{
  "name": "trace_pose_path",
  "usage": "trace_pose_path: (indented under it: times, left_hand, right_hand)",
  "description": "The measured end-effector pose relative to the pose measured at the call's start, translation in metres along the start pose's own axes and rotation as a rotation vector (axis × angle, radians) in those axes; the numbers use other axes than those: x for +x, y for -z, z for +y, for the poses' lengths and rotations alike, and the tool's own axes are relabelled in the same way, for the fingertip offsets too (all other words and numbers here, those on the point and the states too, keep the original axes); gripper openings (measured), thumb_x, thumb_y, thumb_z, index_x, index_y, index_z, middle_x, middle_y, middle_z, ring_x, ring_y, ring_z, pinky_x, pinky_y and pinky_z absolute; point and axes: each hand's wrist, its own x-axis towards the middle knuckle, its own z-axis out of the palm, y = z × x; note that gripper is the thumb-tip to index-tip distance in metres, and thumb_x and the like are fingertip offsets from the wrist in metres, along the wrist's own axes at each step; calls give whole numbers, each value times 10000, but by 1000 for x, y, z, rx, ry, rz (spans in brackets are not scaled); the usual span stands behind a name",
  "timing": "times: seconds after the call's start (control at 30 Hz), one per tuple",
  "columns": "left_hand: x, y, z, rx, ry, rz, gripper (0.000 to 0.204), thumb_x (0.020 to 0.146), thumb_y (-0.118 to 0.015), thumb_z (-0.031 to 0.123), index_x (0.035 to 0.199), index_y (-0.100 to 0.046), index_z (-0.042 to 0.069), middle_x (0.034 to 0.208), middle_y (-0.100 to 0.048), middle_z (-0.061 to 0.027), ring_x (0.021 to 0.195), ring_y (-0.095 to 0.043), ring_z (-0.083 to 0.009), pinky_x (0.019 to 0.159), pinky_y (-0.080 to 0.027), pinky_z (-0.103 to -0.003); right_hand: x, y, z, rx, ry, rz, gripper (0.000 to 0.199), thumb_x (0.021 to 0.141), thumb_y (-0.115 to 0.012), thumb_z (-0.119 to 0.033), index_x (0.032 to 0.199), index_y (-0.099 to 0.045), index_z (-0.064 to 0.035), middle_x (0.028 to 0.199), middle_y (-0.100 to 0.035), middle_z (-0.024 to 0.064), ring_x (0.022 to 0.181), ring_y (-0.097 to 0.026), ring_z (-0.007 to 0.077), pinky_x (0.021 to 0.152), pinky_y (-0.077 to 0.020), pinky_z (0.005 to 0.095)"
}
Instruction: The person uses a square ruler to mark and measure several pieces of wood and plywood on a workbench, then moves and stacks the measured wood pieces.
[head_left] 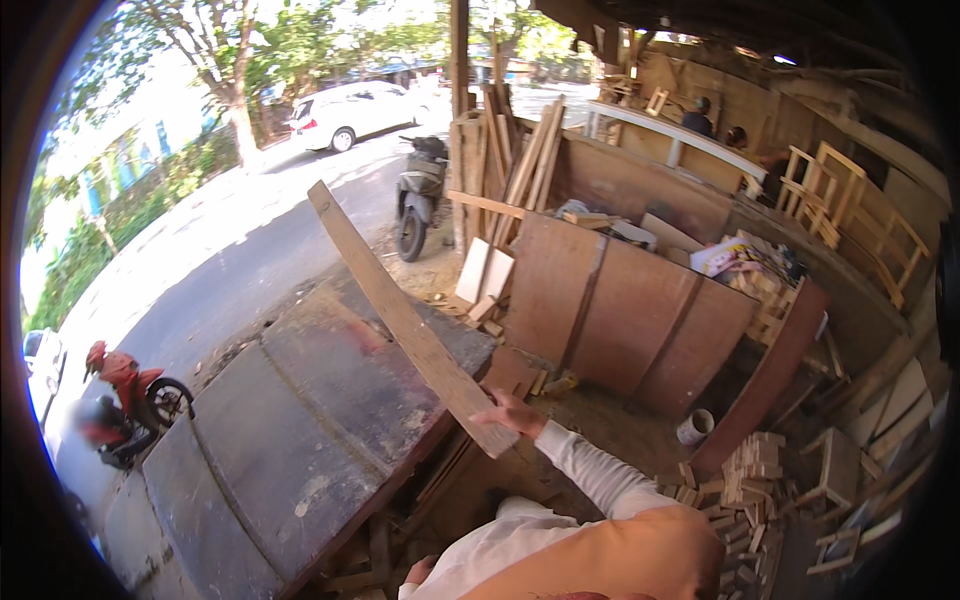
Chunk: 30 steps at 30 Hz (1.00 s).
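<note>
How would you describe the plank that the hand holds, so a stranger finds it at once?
Start at the big dark table on the left. Above its right edge, the right hand grips the lower end of a long wooden plank. It alone rises free and slanted toward the road; the other boards lean at the post.

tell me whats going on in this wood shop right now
A person in a white sleeve grips a long plank with the right hand near its lower end. The plank slants up over a big dark table. The left hand is low beside the table's edge, barely in view. Cut wood blocks lie piled on the ground to the right.
</note>
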Motion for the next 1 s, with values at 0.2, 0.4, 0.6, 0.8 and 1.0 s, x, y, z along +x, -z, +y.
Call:
trace_pose_path:
  times: [0.2, 0.4, 0.6, 0.8, 1.0]
  left_hand:
    - [40, 20, 121, 161, -186, -244, 505, 908, -638, 419, 1287, -652, 85, 1247, -668, -226, 1183, -627, -397, 991, -505, -436]
    - [112, -3, 165, 360, -616, -409, 481, 924, -614, 357, 1318, -597, 82, 1202, -670, -240, 1103, -633, -443, 935, -514, -503]
    - [180, -64, 167, 552, -858, -517, 465, 927, -578, 253, 1372, -574, 115, 1252, -645, -242, 1062, -657, -436, 919, -526, -513]
    - [226, -116, 209, 887, -809, -681, 402, 931, -532, 223, 1306, -618, 106, 1273, -640, -216, 1071, -661, -422, 906, -545, -503]
    - [281, -167, 270, 868, -532, -648, 434, 950, -553, 343, 1313, -619, 114, 1166, -684, -248, 1078, -657, -433, 928, -523, -517]
  right_hand:
    - [-202, 51, -7, -116, -138, 321, 778, 803, -809, -229, 1445, -443, 12, 1353, -562, 130, 1280, -501, 218, 1103, -369, 341]
    - [-335, 26, -45, -107, -355, 523, 717, 819, -793, -214, 1415, -473, 24, 1304, -590, 114, 1206, -541, 193, 1049, -405, 323]
    - [-419, 27, -24, 97, -508, 697, 735, 821, -784, -186, 1438, -456, 41, 1302, -611, 116, 1193, -570, 188, 1039, -428, 324]
    - [-481, 75, 36, 185, -745, 810, 623, 813, -773, -143, 1360, -543, 47, 1224, -650, 113, 1103, -606, 195, 961, -469, 319]
    - [-532, 143, 76, 397, -949, 932, 667, 768, -778, -147, 1349, -542, 80, 1217, -656, 163, 1132, -607, 247, 976, -460, 329]
